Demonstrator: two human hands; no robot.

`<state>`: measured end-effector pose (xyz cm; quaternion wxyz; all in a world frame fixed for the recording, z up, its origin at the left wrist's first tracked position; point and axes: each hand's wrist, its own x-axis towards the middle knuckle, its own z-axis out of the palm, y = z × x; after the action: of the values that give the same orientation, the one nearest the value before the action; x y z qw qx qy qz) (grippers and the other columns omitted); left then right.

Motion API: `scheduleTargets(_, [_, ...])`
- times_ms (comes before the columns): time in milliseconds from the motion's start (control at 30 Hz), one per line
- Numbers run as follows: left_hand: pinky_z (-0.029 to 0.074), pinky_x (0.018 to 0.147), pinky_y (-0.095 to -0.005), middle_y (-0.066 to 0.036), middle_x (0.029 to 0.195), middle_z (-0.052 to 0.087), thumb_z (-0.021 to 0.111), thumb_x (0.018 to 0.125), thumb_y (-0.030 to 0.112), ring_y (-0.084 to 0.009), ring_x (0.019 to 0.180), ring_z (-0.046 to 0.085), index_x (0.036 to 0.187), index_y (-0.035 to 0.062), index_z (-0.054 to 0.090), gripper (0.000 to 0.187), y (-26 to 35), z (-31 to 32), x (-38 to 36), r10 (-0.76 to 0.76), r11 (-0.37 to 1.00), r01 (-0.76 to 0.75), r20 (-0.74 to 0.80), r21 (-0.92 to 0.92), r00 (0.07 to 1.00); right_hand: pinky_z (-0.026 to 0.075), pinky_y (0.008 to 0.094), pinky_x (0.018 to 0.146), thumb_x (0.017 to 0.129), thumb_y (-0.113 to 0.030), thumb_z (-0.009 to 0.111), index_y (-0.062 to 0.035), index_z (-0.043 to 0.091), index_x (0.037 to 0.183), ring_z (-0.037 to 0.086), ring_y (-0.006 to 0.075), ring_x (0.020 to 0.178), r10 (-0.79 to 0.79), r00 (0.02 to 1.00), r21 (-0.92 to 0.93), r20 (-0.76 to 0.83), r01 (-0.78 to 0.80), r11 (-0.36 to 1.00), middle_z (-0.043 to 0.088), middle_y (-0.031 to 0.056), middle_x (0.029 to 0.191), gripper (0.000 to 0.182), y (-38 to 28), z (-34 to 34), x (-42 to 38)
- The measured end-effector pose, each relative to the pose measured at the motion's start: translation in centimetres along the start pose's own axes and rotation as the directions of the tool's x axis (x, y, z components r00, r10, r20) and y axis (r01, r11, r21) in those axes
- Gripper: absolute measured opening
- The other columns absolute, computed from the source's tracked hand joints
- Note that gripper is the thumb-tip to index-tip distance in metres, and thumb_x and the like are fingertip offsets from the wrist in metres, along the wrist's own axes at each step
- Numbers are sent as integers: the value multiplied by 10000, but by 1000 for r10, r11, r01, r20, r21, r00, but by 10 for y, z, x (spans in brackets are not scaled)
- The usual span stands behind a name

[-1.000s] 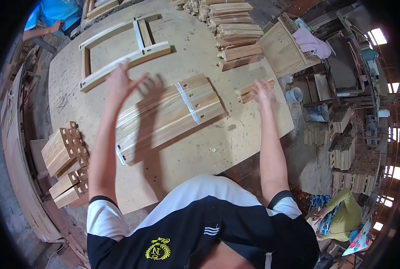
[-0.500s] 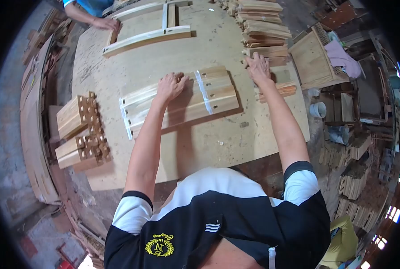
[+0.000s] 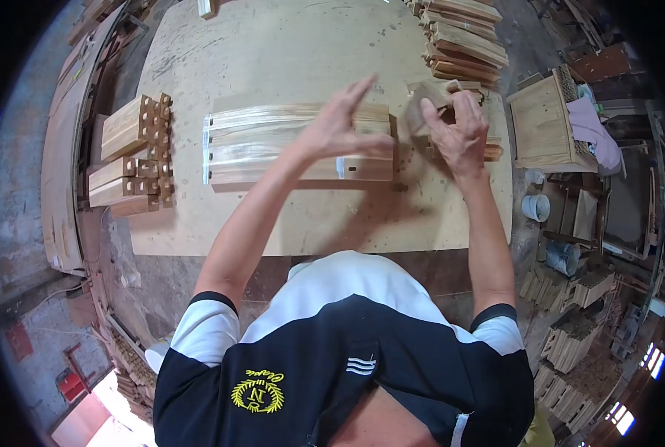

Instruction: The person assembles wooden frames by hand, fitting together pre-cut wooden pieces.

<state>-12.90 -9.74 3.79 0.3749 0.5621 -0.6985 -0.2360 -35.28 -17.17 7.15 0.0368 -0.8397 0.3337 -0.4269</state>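
Observation:
Side by side on the worktable lie several wooden boards (image 3: 265, 145) with dark slots near their ends and white marked bands across them. Above their right part, my left hand (image 3: 340, 132) is spread, thumb and fingers apart, with nothing in it. My right hand (image 3: 460, 135) grips a short wooden piece (image 3: 420, 108), smeared by motion, just right of the boards. Under and behind that hand, more short wooden pieces (image 3: 492, 149) lie near the table's right edge.
Stacked wooden slats (image 3: 463, 37) line the table's (image 3: 273, 52) far right. Blocks with notched ends (image 3: 124, 130) sit at its left edge. Beyond the right edge stand a wooden crate (image 3: 545, 123) with a pink cloth (image 3: 593, 134) and a white bucket (image 3: 535, 208).
My left hand has risen off the boards and moved right, fingers spreading. My right hand has taken a short wooden piece from the pile. The view shifted; the other person's hand left it.

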Motion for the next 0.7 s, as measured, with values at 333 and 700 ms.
scheduleTargets(333, [580,911,-327,-79,1068,705,763,776,-67,-158,986,693,1223,24,588,489,38,5,-16,-307,707,193,-50,-681,950,554,290,692,875,-207,790,-19,697,1000,666,130,789,254,934,522,251,-351,777,691,73,851,244,-35,-22,-10])
scheduleTargets(700, [571,875,-324,-56,1019,708,831,796,127,-143,938,690,1191,37,608,463,14,0,-34,-349,774,228,-98,-590,932,556,440,767,881,-141,705,7,593,1063,697,345,869,-11,781,502,625,-391,771,682,188,987,260,-15,80,-88])
